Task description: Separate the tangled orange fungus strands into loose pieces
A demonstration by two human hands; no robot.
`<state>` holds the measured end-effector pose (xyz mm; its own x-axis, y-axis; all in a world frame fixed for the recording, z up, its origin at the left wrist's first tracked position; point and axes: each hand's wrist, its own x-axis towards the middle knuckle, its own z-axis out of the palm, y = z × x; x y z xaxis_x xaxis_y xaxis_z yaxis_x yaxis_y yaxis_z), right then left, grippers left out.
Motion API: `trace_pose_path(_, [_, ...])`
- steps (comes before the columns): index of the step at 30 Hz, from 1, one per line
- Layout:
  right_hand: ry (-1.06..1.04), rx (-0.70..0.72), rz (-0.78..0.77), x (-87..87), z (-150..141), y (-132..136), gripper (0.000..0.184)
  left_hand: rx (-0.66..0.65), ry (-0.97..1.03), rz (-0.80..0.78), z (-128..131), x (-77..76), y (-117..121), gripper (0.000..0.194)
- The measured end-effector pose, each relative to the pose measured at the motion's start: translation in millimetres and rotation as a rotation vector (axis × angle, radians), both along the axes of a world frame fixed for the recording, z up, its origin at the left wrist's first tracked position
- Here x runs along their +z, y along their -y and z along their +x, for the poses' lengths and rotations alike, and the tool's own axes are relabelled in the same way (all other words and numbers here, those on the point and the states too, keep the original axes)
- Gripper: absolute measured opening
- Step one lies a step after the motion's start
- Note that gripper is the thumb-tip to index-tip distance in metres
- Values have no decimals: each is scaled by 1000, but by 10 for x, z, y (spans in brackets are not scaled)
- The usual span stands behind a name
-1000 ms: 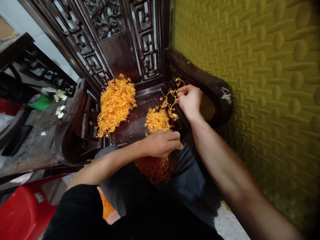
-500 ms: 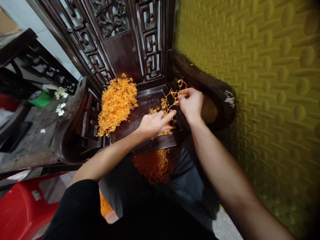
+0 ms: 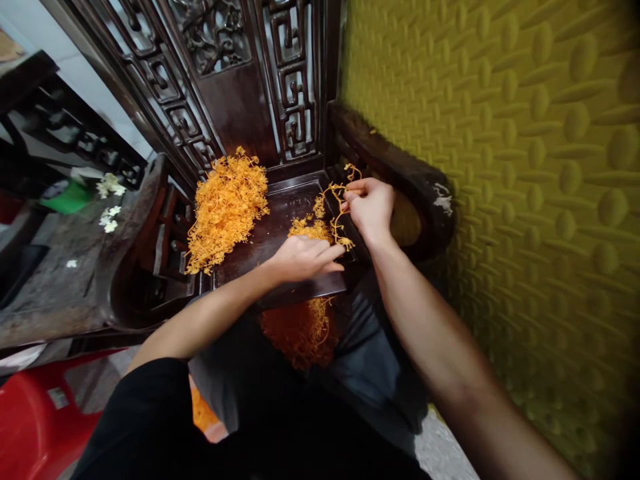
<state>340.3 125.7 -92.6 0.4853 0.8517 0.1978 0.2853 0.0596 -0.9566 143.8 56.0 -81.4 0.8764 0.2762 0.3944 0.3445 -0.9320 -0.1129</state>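
Note:
My right hand (image 3: 371, 208) pinches a thin, branched orange sprig (image 3: 336, 192) between thumb and fingertips. The sprig hangs down to the left, and its lower end meets the fingertips of my left hand (image 3: 307, 258), which are drawn together there. Behind my left hand lies a small heap of short orange bits (image 3: 309, 229), partly hidden by it. To the left, a large pile of tangled orange sprigs (image 3: 227, 210) rests on the dark wooden chair seat (image 3: 280, 213).
A container with more orange strands (image 3: 300, 333) is between my knees, below the seat edge. Carved chair back (image 3: 237, 113) rises behind; a curved armrest (image 3: 420, 173) and yellow textured wall (image 3: 500, 133) stand right. Left are a green container (image 3: 70, 195), white flowers (image 3: 110, 219) and a red stool (image 3: 40, 420).
My left hand's fingers, spread before, have drawn closer together and moved slightly lower, to the sprig's lower end. My right hand keeps its pinch. The whole view has shifted slightly.

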Motion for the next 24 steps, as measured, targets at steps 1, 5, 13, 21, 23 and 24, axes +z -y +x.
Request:
trace_pose_path(1, [0, 7, 2, 0, -19, 11, 12, 56, 5, 9, -19, -24, -38, 45])
trace_pose_path(5, [21, 31, 0, 22, -110, 60, 13, 142, -16, 51, -28, -78, -126, 42])
trace_pose_path(13, [96, -73, 23, 31, -42, 0, 14, -475, 81, 112, 141, 36, 190, 20])
trace_pose_path(21, [-17, -24, 32, 43, 32, 71, 12, 208, -112, -356, -155, -215, -317, 18])
trace_pose_path(23, [-46, -7, 45, 29, 30, 79, 12, 372, -105, -465, -237, -270, -458, 18])
trace_pose_path(24, [-64, 6, 52, 23, 27, 80, 12, 435, -104, -515, -263, -289, -502, 24])
